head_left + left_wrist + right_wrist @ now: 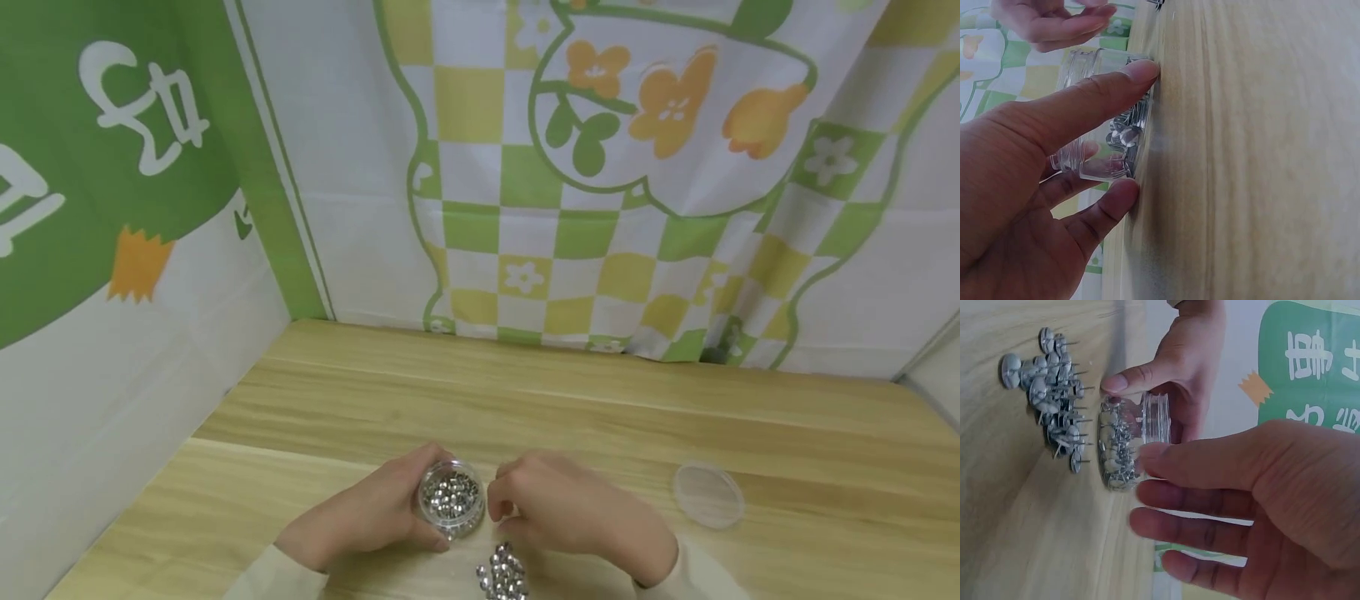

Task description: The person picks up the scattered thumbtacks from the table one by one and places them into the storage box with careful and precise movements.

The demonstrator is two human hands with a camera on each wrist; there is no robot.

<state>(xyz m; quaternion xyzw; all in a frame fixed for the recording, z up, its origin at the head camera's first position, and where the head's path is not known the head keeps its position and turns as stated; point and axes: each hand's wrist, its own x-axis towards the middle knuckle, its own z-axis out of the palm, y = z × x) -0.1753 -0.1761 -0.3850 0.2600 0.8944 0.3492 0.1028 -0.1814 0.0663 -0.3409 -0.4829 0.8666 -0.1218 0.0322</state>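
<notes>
A clear round jar [452, 527] of silver thumbtacks [452, 495] stands upright on the wooden table. My left hand [386, 500] grips it from the left, thumb on the near side and fingers curled round the far side. My right hand [551, 504] hovers just right of the jar, its fingers loosely bent. In the right wrist view its thumb [1204, 465] overlaps the jar's rim, and I see nothing held. A loose pile of thumbtacks [504, 573] lies on the table below the right hand, heads and pins at mixed angles; more of it shows in the right wrist view.
To the right of my right hand, a clear round lid [708, 495] lies flat on the table [360, 392]. A patterned cloth [525, 225] hangs behind the table's back edge, and a green and white cloth [202, 350] hangs along the left side.
</notes>
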